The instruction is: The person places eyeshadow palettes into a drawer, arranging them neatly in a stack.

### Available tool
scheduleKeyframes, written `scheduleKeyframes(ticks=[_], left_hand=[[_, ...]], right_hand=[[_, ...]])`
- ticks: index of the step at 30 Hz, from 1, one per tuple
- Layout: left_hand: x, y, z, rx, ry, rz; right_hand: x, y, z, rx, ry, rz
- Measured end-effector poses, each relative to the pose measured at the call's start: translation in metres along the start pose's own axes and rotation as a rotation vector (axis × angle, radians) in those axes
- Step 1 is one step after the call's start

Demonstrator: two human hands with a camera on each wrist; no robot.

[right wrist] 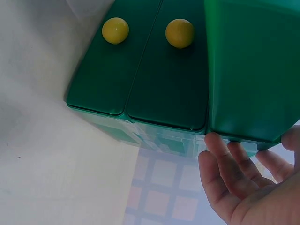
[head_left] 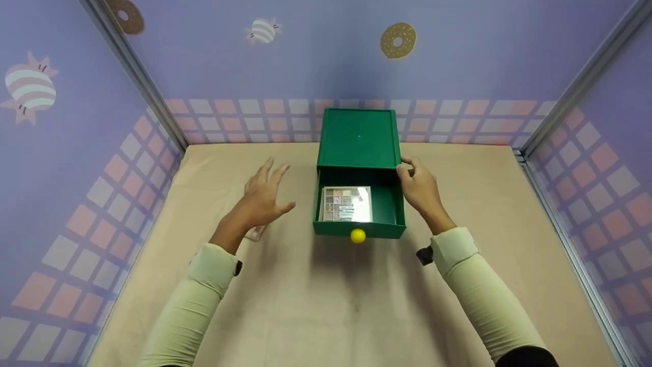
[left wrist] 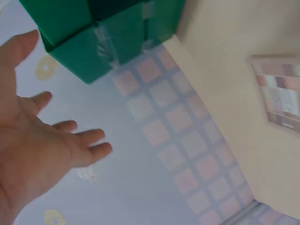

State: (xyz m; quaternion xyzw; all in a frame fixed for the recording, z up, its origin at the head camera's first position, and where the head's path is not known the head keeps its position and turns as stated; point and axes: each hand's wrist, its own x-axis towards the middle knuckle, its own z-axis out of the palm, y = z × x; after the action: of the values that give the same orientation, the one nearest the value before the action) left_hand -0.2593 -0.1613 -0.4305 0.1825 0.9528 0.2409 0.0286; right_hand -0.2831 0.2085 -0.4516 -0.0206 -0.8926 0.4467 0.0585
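Note:
A green drawer cabinet stands near the back wall, its top drawer pulled out. An eyeshadow palette with a shiny clear lid lies in that drawer, towards its left side. My right hand holds the cabinet's right front edge, fingertips along its side and thumb by the opened drawer. My left hand hovers left of the cabinet, fingers spread and holding nothing. Below its wrist, a second palette lies on the table, mostly hidden by the arm in the head view.
Two lower drawers with yellow knobs are closed beneath the opened one. A yellow knob sticks out from the top drawer's front. Purple patterned walls enclose the cloth-covered table at the back and sides.

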Motion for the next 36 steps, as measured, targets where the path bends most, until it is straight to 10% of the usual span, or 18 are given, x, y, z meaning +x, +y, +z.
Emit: scheduleKeyframes(ticks=[16, 36], left_hand=[[-0.019, -0.077, 0.034, -0.048, 0.003, -0.312], [-0.026, -0.116, 0.084, 0.077, -0.096, -0.468]], right_hand=[[0.003, -0.001, -0.001, -0.010, 0.001, -0.001], [-0.001, 0.002, 0.000, 0.010, 0.000, -0.005]])
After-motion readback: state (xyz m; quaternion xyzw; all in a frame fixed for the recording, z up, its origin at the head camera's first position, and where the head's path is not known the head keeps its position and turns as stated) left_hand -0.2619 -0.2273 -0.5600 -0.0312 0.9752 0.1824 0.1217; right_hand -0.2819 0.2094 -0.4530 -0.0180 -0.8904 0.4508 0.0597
